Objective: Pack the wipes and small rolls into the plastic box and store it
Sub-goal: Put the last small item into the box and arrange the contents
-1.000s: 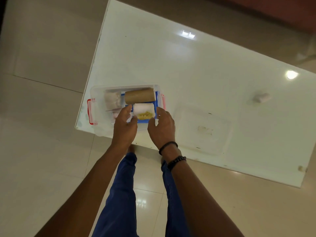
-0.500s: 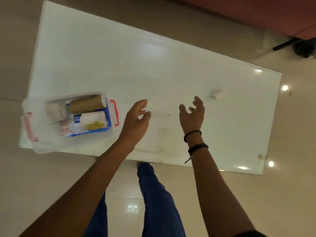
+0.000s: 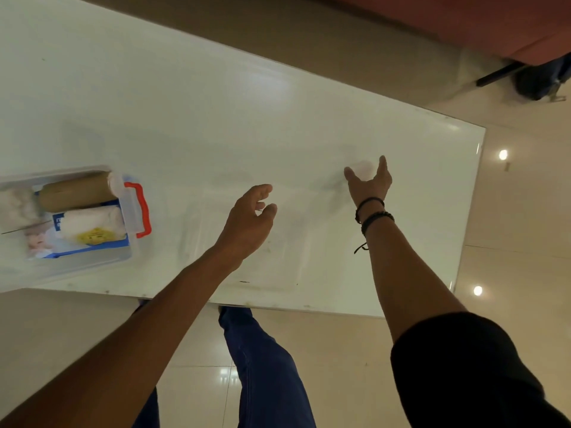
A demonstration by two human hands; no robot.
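- Pale glossy floor tiles [image 3: 509,211] surround your white worktop [image 3: 216,118], which runs from the far left to a corner at the right.
- Your plastic box [image 3: 92,264] sits at the near left edge of the worktop, partly cut off by the frame, with no lid on it.
- One red latch [image 3: 142,208] shows on the box's right end.
- Inside the box, a brown roll [image 3: 77,193] lies along the far side.
- A white roll [image 3: 92,222] lies just beside it on the near side, resting on the blue wipes pack [image 3: 89,247].
- A white crumpled wad [image 3: 15,205] fills the left part of the box.
- Your left hand [image 3: 247,220] hangs above the middle of the worktop, fingers loosely curled, grasping nothing.
- Your right hand [image 3: 369,183] reaches farther out to the right, fingers spread and released, with dark bracelets [image 3: 372,213] on the wrist.
- A small white roll [image 3: 363,169] lies on the worktop at your right fingertips; it is blurred, and you cannot tell whether the hand touches it.
- That roll is well apart from the box.
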